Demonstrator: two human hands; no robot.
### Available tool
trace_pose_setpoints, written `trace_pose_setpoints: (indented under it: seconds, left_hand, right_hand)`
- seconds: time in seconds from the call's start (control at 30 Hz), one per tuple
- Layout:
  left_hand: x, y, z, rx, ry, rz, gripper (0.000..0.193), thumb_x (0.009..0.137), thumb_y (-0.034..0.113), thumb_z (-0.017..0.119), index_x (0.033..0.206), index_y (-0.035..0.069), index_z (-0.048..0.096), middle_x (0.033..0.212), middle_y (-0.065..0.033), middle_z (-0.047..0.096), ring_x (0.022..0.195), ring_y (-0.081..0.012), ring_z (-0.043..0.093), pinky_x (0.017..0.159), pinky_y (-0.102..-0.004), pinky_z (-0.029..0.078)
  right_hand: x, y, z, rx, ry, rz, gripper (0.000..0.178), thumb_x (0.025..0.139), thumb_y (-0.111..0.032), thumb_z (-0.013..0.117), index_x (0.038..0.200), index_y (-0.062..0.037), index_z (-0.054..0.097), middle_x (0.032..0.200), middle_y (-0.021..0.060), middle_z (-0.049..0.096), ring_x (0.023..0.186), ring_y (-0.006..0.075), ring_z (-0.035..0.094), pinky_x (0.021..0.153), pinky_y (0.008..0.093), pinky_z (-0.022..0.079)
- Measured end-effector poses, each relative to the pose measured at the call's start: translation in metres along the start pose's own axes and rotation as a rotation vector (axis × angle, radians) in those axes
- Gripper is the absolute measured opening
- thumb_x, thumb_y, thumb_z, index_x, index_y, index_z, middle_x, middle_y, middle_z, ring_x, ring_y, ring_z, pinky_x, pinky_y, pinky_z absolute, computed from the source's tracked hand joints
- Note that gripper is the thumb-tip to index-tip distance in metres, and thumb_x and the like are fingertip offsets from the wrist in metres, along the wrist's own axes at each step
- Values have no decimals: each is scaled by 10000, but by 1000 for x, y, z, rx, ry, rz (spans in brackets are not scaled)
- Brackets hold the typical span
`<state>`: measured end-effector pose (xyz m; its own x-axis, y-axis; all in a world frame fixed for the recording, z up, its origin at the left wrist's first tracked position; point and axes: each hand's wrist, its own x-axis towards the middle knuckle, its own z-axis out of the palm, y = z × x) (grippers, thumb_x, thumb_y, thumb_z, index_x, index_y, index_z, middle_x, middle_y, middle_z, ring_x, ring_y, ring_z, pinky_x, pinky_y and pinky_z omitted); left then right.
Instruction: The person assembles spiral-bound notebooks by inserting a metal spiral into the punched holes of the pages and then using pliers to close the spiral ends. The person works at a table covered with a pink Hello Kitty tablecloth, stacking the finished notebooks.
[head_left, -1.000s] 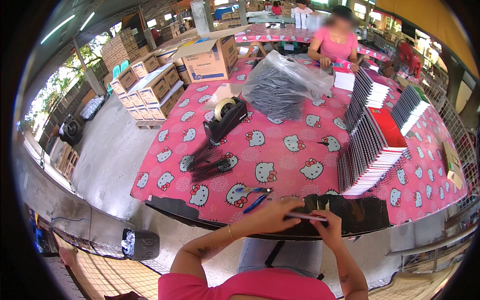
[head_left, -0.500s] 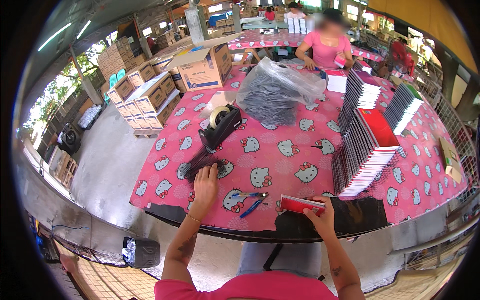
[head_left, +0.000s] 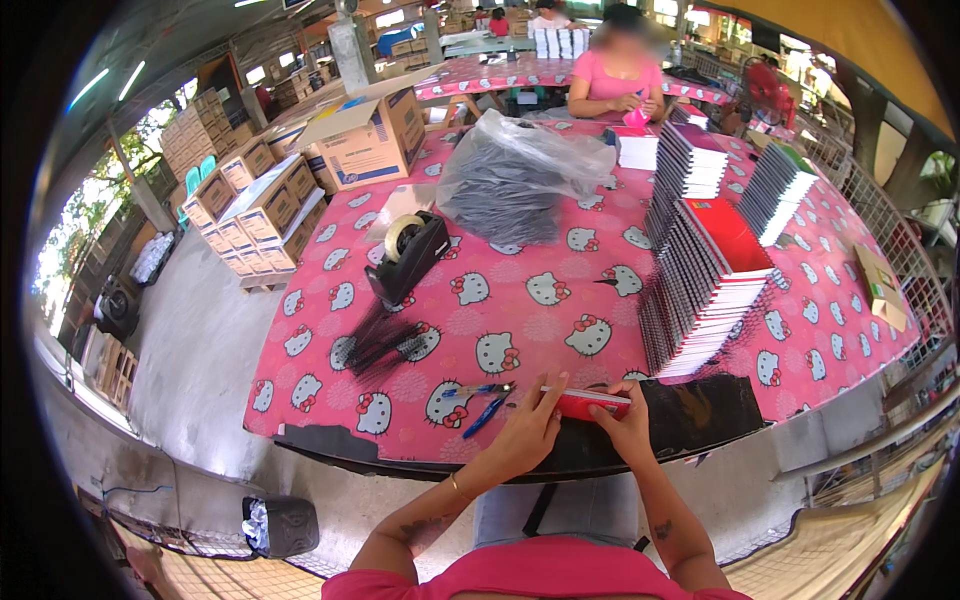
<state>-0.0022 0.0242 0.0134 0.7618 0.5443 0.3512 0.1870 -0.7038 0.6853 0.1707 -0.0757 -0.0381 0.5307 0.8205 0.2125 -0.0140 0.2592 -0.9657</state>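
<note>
My right hand [head_left: 627, 425] grips a small red notebook [head_left: 590, 403] with white page edges, at the table's front edge. At the notebook's left end is my left hand [head_left: 532, 425], its fingers closed together; what is between them is too small to make out. Just left of that hand lie blue-handled cutting pliers [head_left: 485, 417] and another slim blue tool [head_left: 470, 391]. Farther left, a loose bunch of thin black spiral coils [head_left: 375, 345] rests on the table.
A black tape dispenser [head_left: 408, 258] stands behind the coils, near a plastic bag of dark coils [head_left: 515, 195]. Tall stacks of spiral notebooks [head_left: 705, 285] rise at right. Across the table sits a co-worker [head_left: 615, 85]. Cartons [head_left: 365, 140] stand at far left.
My left hand has left the black coils and moved right to the notebook's end. My right hand and the notebook have shifted slightly left. The view has turned a little.
</note>
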Motion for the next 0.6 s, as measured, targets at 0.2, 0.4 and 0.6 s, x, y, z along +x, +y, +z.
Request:
trace_pose_setpoints:
  seconds: [0.2, 0.4, 0.6]
  left_hand:
    - [-1, -6, 4, -38, -4, -41, 552, 937, -14, 512, 1467, 18, 360, 1421, -341, 408, 1314, -509, 410, 1020, -488, 428]
    - [-4, -17, -9, 37, 138, 42, 456, 926, -8, 551, 1377, 22, 489, 1188, -242, 601, 1112, -408, 576, 912, -469, 472]
    - [8, -19, -41, 312, 244, 157, 360, 899, 61, 638, 1259, 58, 611, 817, -109, 602, 731, -293, 599, 665, -400, 470]
  right_hand:
    - [4, -16, 2, -35, -7, 61, 391, 840, 29, 728, 1173, -24, 530, 1072, 140, 682, 993, 162, 635, 877, 288, 514]
    - [7, -8, -11, -135, -157, 29, 207, 870, -9, 714, 1074, 6, 677, 1009, 63, 700, 919, 106, 616, 849, 261, 485]
    - [8, -4, -11, -133, -122, 53, 225, 890, -32, 707, 1111, 12, 696, 1026, 56, 703, 956, 107, 619, 871, 265, 490]
